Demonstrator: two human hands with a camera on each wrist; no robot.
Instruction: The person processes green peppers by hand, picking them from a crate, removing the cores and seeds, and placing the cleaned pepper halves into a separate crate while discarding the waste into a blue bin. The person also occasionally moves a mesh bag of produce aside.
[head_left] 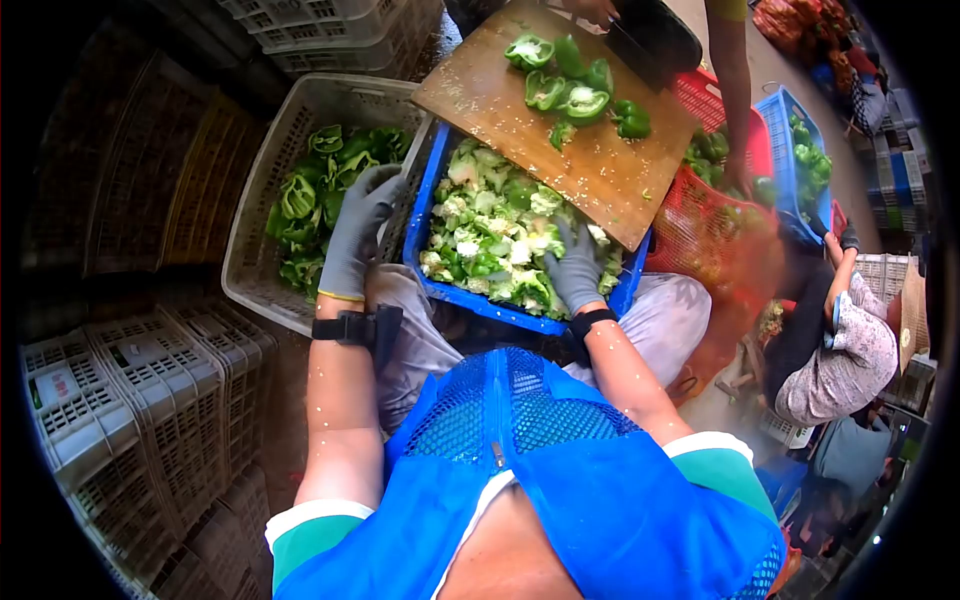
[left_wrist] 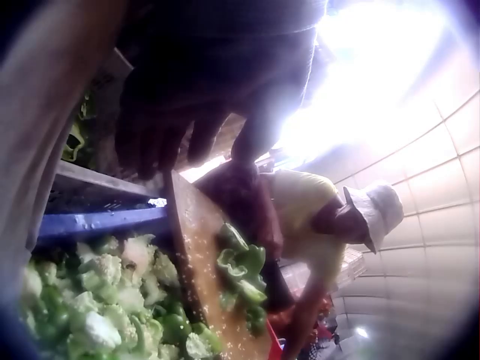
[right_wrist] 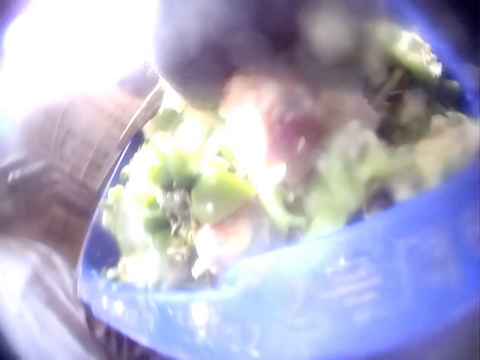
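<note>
My right hand (head_left: pixel 577 268), in a grey glove, reaches into a blue crate (head_left: pixel 425 190) heaped with pale green pepper cores and trimmings (head_left: pixel 490 240). Its fingers lie spread among the scraps; the right wrist view of them is blurred. My left hand (head_left: pixel 358 225), also gloved, is held over the rim between the blue crate and a grey crate (head_left: pixel 245 230), with fingers loosely bent and nothing in them. Green pepper pieces (head_left: pixel 300 197) fill part of the grey crate. In the left wrist view the dark fingers (left_wrist: pixel 202 139) hang above the crates.
A wooden board (head_left: pixel 470 85) bearing cut green peppers (head_left: pixel 585 103) covers the blue crate's far side. Across it a person in a yellow shirt (left_wrist: pixel 304 202) works near a dark blade (head_left: pixel 655 40). A red net bag (head_left: pixel 715 225) and stacked crates (head_left: pixel 150 390) flank me.
</note>
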